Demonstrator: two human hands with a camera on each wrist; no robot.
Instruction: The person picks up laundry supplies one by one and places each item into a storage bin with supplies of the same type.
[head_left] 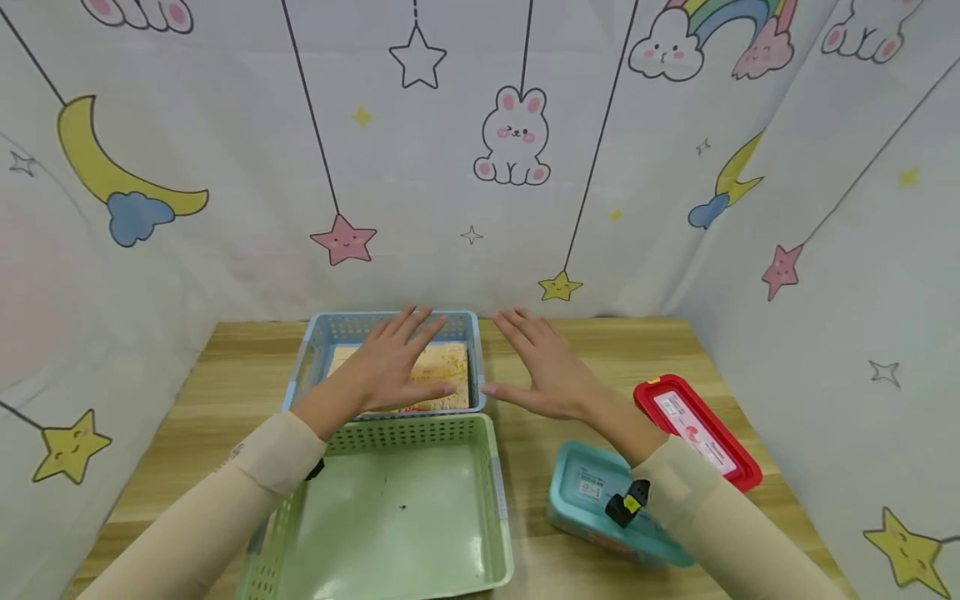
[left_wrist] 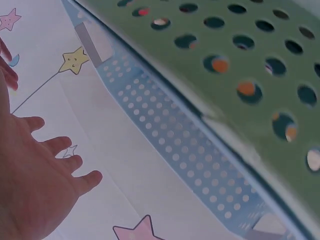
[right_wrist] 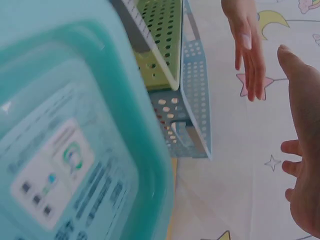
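Both hands hover above the table with fingers extended and nothing held. My left hand (head_left: 390, 367) is over the blue basket (head_left: 480, 367), in which a yellowish book-like item (head_left: 442, 371) lies, partly hidden by that hand. To the right of the basket is my right hand (head_left: 547, 371), its thumb pointing toward the left thumb, a gap between them. The green basket (head_left: 390, 517) stands in front of the blue one. Under the right forearm sits a teal lidded box (head_left: 577, 500), which fills much of the right wrist view. In the left wrist view, the left fingers (left_wrist: 62, 145) are spread.
A red lid (head_left: 701, 425) with a white label lies at the table's right side, partly behind the right forearm. The wooden table (head_left: 525, 550) meets white cloth walls (head_left: 450, 167) printed with stars, moons and rabbits at the back and sides.
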